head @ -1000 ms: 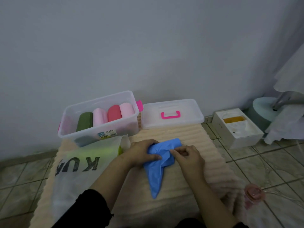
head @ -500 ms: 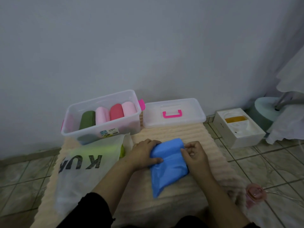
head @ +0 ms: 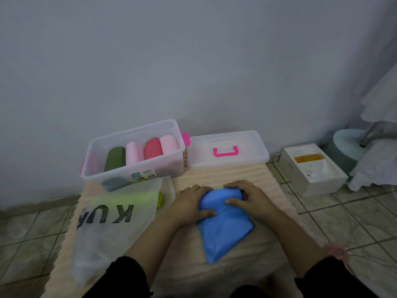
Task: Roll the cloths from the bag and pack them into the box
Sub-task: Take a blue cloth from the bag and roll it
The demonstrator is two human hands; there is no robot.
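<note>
A blue cloth (head: 223, 229) lies on the cream ribbed mat (head: 253, 267), folded into a tapered shape with its point toward me. My left hand (head: 191, 203) grips its far left edge and my right hand (head: 249, 197) grips its far right edge, both curled over the far end. The clear plastic box (head: 137, 168) stands at the back left and holds several rolled cloths: green (head: 115, 158), pink (head: 134, 154), red (head: 153, 148) and pale pink (head: 169, 144). A translucent white bag (head: 111, 222) with black letters lies left of my hands, something lime green (head: 160, 200) showing at its mouth.
The box's clear lid (head: 227, 150) with a pink handle lies behind the mat against the wall. A white carton (head: 311, 171) stands on the tiled floor at right, beside a pale round base and hanging white fabric. A small pink object (head: 335, 252) sits by my right forearm.
The blue cloth went from a narrow bunched strip to a wider flattened fold. Both hands moved apart from its middle to its far corners.
</note>
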